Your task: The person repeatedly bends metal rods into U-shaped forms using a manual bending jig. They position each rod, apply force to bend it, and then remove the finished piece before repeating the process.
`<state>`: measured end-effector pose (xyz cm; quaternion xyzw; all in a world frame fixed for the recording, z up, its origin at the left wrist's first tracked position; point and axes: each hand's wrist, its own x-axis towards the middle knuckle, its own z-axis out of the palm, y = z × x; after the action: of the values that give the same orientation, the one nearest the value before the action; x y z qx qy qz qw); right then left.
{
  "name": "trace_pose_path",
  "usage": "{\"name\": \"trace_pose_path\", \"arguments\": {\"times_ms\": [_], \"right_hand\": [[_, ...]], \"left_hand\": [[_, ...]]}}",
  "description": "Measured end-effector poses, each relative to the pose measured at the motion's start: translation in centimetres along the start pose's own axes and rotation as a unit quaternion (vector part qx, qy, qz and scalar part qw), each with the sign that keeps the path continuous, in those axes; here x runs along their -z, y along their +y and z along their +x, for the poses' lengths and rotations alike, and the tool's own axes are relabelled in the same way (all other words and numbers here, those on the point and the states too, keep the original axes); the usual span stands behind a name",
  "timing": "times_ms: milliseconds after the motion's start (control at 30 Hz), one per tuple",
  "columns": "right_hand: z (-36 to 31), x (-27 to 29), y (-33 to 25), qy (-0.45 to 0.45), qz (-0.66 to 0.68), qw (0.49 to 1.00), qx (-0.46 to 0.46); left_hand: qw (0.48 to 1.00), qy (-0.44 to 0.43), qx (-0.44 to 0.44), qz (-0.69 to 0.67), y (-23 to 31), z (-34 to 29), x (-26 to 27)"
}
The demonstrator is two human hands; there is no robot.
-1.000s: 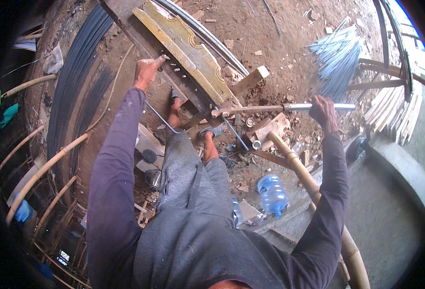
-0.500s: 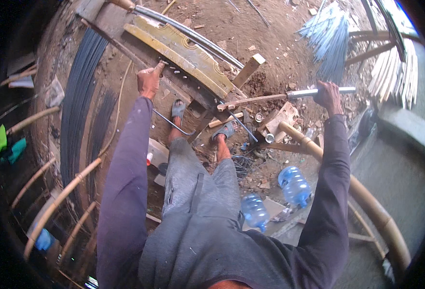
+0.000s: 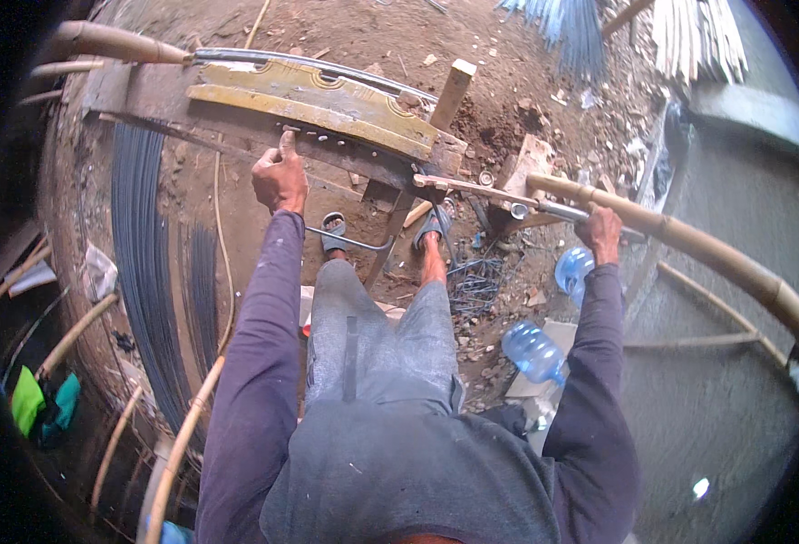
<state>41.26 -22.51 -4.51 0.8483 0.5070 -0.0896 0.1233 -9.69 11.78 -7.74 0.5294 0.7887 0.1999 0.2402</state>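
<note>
My right hand (image 3: 601,234) is closed around the grey metal pipe end of a long bending lever (image 3: 485,189). The lever's rusty, flat far end meets the right end of a heavy work board (image 3: 159,104). My left hand (image 3: 280,177) is curled at the board's near edge, thumb stretched up beside a row of small pegs (image 3: 324,138). From behind that wrist a thin steel rod (image 3: 349,241) runs right and bends upward; my fingers seem to grip it, though the grip itself is hidden. A yellow moulded piece (image 3: 313,100) lies along the board.
Bundles of dark rods (image 3: 145,236) lie on the ground at left. A bamboo pole (image 3: 689,243) crosses at right, above large blue water bottles (image 3: 532,352). Cut rod pieces (image 3: 476,286) are heaped near my feet. A wooden post (image 3: 454,93) stands at the board's far side.
My right hand has pulled the lever toward me, so its pipe end now slopes down to the right. My left hand stays by the pegs. The whole view has also shifted.
</note>
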Motion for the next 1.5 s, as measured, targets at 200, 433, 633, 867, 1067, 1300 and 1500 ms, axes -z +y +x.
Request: {"name": "trace_pose_path", "arguments": {"times_ms": [200, 433, 633, 867, 1067, 1300, 1500], "right_hand": [[-13.6, -0.9, -10.3, -0.059, 0.033, 0.974, -0.218], [-24.8, -0.7, -22.3, -0.063, 0.075, 0.924, -0.37], [-24.6, 0.1, -20.5, -0.047, 0.086, 0.94, -0.327], [-23.6, -0.6, -14.5, -0.124, 0.172, 0.965, -0.153], [-22.4, -2.3, -12.1, -0.065, 0.112, 0.986, -0.11], [-25.6, -4.0, -16.2, -0.049, 0.08, 0.979, -0.179], [-26.5, -3.3, -20.8, 0.01, 0.104, 0.956, -0.273]], "left_hand": [[0.999, 0.005, -0.023, -0.021, 0.2, 0.0, 0.3], [0.999, -0.035, -0.032, -0.004, -0.5, -0.3, 0.5], [0.993, -0.082, -0.074, -0.034, -1.5, 0.2, 1.6], [0.957, -0.106, 0.175, -0.205, -8.5, -16.8, 4.5], [0.643, -0.465, 0.394, -0.464, -8.7, -21.2, 2.1], [0.687, -0.482, 0.344, -0.422, -8.0, -19.8, 1.4], [0.686, -0.44, 0.362, -0.452, -8.5, -19.5, 0.6]]}}
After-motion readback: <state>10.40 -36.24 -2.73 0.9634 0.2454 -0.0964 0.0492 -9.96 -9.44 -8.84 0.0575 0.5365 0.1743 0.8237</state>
